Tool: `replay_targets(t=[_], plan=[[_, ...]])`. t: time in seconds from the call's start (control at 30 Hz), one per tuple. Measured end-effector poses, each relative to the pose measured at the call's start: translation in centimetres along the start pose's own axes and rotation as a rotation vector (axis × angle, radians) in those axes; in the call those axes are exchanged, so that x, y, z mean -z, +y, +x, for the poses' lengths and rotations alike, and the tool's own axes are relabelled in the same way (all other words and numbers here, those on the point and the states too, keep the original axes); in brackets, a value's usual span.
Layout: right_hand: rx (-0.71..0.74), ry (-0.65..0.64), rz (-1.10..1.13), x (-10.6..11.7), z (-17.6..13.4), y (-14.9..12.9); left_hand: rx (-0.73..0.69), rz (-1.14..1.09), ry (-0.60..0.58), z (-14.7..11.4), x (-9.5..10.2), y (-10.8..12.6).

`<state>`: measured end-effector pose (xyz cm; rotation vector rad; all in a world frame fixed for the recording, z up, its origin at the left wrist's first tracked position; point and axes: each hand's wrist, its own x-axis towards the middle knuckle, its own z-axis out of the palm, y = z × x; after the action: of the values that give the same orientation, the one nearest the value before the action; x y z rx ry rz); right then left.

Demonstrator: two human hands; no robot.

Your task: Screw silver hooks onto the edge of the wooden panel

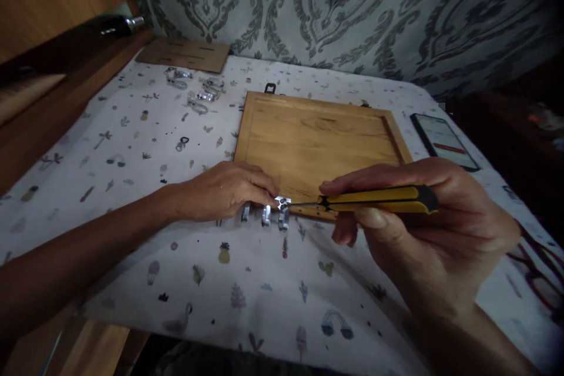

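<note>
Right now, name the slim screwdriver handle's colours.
The slim screwdriver handle is yellow and black; head view.

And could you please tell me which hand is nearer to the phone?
Right: the right hand, holding the screwdriver, is on the near side of the phone. The left hand is farther off to the left, at the wooden board's near edge.

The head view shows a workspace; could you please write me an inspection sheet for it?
Surface: white printed cloth.
Job's things: wooden panel lying flat; metal fittings at its near edge; yellow-and-black screwdriver, tip at one fitting.
Clutter: loose fittings, cardboard, phone, apparently glasses at the right.
Hands: left hand, fingers at the fittings; right hand gripping the screwdriver.
Cables: nothing seen.
Surroundings: patterned backdrop, wooden ledge at the left.
</note>
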<state>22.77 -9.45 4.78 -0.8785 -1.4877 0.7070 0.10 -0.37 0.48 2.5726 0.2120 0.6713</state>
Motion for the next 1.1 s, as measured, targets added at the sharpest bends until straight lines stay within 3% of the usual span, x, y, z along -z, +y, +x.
replay_targets(t=[0.47,0.67,1.1], plan=[[-0.035,-0.039,-0.011,0.18,-0.12,-0.20,0.001,0.020,0.004,-0.08,-0.13,-0.09],[0.020,-0.007,-0.061,0.20,0.11,-0.41,0.002,0.009,0.003,-0.14,-0.07,-0.10],[-0.061,-0.045,-0.006,0.35,-0.13,-0.30,0.001,0.017,-0.011,-0.06,0.01,0.00]])
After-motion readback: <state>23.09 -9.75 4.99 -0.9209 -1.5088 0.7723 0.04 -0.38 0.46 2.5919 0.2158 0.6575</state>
